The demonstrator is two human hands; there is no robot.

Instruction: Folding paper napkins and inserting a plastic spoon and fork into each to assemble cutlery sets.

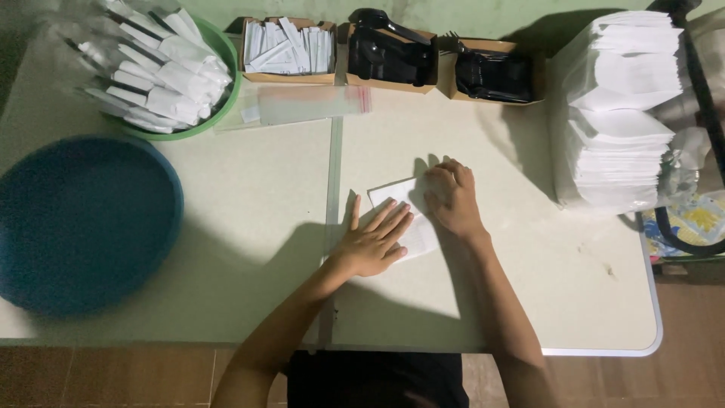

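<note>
A white paper napkin [396,192] lies flat on the pale table [249,227], near its middle. My left hand [374,240] rests palm down on the napkin's near left part, fingers spread. My right hand [451,198] presses on the napkin's right edge with the fingers curled down. Neither hand lifts anything.
A tall stack of white napkins [619,113] stands at the right. At the back sit a box of white sachets [288,49] and two boxes of black plastic cutlery [393,57] [492,74]. A green bowl of wrapped packs [170,68], a clear bag [310,104] and a blue basin [83,223] are at the left.
</note>
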